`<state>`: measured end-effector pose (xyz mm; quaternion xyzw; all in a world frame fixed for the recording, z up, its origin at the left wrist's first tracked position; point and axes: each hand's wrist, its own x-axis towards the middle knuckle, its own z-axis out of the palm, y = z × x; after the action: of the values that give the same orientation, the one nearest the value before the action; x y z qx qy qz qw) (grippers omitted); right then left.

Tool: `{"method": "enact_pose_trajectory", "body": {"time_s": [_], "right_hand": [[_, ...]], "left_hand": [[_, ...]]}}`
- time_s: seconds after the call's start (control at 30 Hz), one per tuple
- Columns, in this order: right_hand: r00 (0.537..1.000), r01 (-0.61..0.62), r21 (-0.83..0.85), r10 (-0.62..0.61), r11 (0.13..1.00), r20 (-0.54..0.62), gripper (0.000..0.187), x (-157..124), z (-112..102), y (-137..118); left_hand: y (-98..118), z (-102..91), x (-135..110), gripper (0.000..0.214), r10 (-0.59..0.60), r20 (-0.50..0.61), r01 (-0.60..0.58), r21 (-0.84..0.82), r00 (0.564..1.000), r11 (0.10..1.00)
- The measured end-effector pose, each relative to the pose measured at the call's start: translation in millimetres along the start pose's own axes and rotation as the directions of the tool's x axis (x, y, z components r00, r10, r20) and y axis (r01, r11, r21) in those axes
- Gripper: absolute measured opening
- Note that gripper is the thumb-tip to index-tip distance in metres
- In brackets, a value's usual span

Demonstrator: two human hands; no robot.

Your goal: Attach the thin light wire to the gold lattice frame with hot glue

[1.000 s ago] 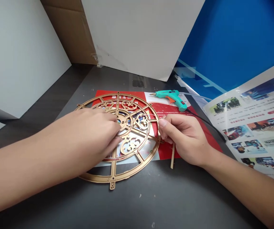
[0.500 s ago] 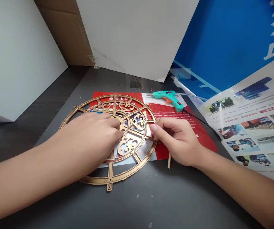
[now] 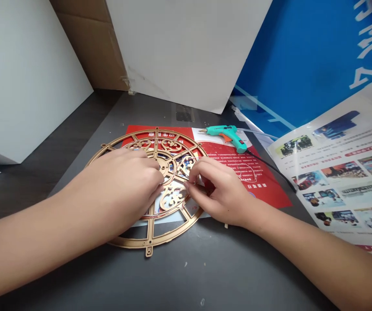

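A round gold openwork frame with scroll inserts lies flat on the dark table, partly over a red printed sheet. My left hand rests on the frame's left half, its fingers curled together and pressing at the central hub. From the right, my right hand reaches onto the frame, thumb and fingers pinched just right of the hub on something too small to make out. A thin wooden stick is almost wholly hidden under my right hand.
A teal glue gun lies behind the frame on the red sheet, its black cord running right. A glossy photo poster covers the right side. A blue board, white panels and cardboard wall in the back.
My right hand has moved left from the frame's right rim onto the frame, close to my left hand's fingertips, and now covers most of the stick. My left hand stays put.
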<state>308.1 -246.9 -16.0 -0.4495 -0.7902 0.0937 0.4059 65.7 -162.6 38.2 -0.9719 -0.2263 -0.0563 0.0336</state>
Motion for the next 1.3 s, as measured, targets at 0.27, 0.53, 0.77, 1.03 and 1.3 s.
{"method": "enact_pose_trajectory", "body": {"time_s": [0.27, 0.53, 0.77, 1.03, 1.3], "right_hand": [[0.997, 0.010, -0.057, -0.006, 0.998, 0.079, 0.011, -0.4, 3.7, -2.5], [0.995, -0.008, -0.060, 0.014, 0.998, 0.102, 0.010, -2.0, 3.8, -0.4], [0.991, -0.032, -0.055, 0.038, 0.998, 0.127, 0.010, -1.7, 4.7, -0.1], [0.989, -0.053, -0.059, 0.060, 0.997, 0.134, 0.008, -1.3, 5.4, 0.7], [0.987, -0.054, -0.052, 0.061, 0.997, 0.147, 0.009, -1.4, 4.1, 0.2]], "left_hand": [[0.0, 5.5, 10.7, 0.032, -0.101, 0.069, 0.102, -0.017, 0.992, 0.995], [1.9, 14.5, 12.1, 0.031, -0.067, -0.053, 0.067, 0.001, 0.996, 0.998], [2.6, 23.8, 11.5, 0.031, -0.124, -0.070, 0.123, -0.020, 0.990, 0.992], [-3.7, 29.5, 11.9, 0.029, -0.113, -0.147, 0.092, -0.143, 0.983, 0.985], [-3.6, 30.1, 15.3, 0.032, -0.206, -0.079, 0.182, -0.233, 0.975, 0.955]]}}
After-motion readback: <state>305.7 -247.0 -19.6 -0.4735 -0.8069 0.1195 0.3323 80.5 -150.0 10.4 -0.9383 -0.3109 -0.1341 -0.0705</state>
